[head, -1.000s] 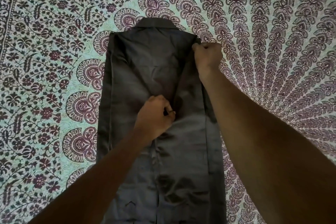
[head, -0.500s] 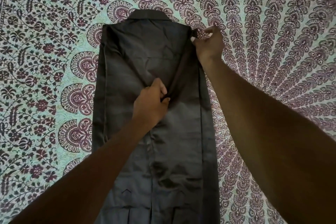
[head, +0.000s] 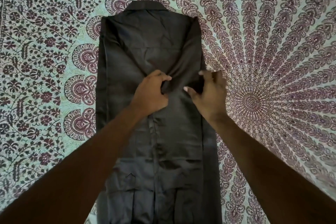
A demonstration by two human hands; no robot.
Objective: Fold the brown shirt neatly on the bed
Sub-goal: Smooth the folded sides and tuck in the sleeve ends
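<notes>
Brown shirt [head: 145,45] lies sides-in on the bed [head: 272,42]; left hand [head: 154,92] pinches its middle, right hand [head: 209,94] spread, holding nothing. Smoothing that bunched cloth flat should keep folds crisp

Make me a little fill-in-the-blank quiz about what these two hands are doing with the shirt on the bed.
1. The brown shirt lies on the patterned bedspread with its collar pointing ____ from the person.
2. The left hand pinches fabric at the shirt's middle; the right hand, fingers spread, grips ____.
3. So only ____ of the two hands grips the shirt.
Missing words: away; nothing; one.
</notes>
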